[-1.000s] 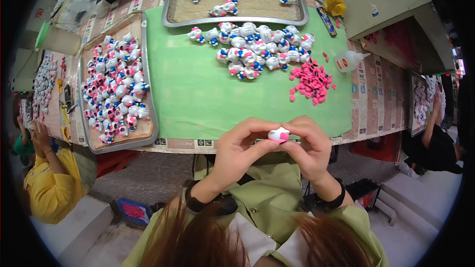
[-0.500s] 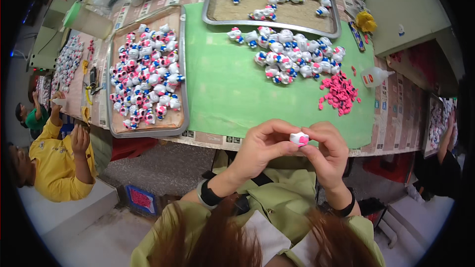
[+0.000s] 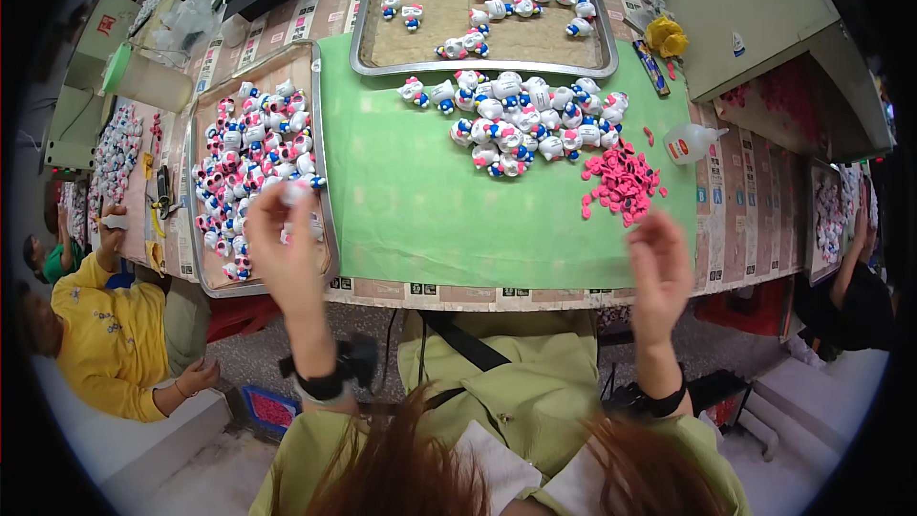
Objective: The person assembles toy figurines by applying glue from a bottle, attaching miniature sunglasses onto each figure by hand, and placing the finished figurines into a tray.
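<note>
My left hand (image 3: 289, 244), a little blurred, is over the near right part of the left tray (image 3: 322, 172). Its fingertips pinch a small white and pink figurine (image 3: 296, 193). Under and beyond that hand lie many white, pink and blue figurines (image 3: 250, 143) in the tray. Above the near right part of the green mat (image 3: 411, 229), my right hand (image 3: 661, 272) is raised with loosely curved fingers apart, and nothing shows in it. Just beyond its fingertips is a heap of small pink pieces (image 3: 623, 182). A cluster of figurines (image 3: 516, 119) lies farther back.
A second metal tray (image 3: 363, 48) with spaced figurines stands at the back. Along the right are a clear squeeze bottle (image 3: 690, 143), a slim box (image 3: 651, 67) and a yellow crumpled thing (image 3: 666, 36). A person in yellow (image 3: 115, 334) sits at left; another person (image 3: 845, 311) is at right.
My hands have come apart from around the figurine. The left has carried it leftward to the tray; the right has moved right and slightly forward toward the pink pieces. The view has shifted.
</note>
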Demonstrator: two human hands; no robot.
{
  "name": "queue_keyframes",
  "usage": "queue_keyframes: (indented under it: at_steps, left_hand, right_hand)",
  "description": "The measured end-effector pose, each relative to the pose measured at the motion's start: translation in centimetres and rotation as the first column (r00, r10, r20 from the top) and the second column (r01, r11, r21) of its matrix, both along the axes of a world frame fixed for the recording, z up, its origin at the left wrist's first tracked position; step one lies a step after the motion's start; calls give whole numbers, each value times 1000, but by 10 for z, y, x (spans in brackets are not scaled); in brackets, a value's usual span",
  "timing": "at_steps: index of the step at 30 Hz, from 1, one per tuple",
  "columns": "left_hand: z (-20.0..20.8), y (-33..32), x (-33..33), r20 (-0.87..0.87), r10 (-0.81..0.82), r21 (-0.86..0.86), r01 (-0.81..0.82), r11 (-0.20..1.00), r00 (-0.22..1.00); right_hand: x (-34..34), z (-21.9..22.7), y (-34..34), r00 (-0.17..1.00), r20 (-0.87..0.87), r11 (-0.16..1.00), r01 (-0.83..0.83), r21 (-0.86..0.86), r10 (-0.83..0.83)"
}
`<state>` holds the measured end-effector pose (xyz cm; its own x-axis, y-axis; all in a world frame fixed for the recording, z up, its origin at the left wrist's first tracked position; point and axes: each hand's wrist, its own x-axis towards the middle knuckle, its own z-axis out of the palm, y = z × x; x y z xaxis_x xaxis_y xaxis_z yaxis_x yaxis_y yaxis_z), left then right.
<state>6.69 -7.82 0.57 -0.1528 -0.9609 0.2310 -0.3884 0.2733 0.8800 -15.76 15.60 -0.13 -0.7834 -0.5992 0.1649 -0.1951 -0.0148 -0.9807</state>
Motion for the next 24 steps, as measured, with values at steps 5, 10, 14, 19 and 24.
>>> queue_keyframes:
  at_steps: [5,10,14,19,24]
  left_hand:
    - [7,-19,-11,365,103,-398,55,916,925]
    - [10,23,-99,225,-590,-155,626,764,775]
    - [-7,23,-120,479,-510,-255,669,698,714]
    - [-8,22,-111,506,-484,-90,602,794,714]
    - [-9,28,-109,428,-514,-106,607,788,743]
  right_hand:
    - [-61,-5,9,918,-175,934,356,-35,-356]
    - [-108,-10,-15,932,-278,958,269,98,-234]
    - [-131,-20,-18,998,-61,984,36,175,-26]
    - [-128,-17,-11,995,33,992,92,82,-95]
    - [-87,10,-1,975,204,975,130,-182,-92]
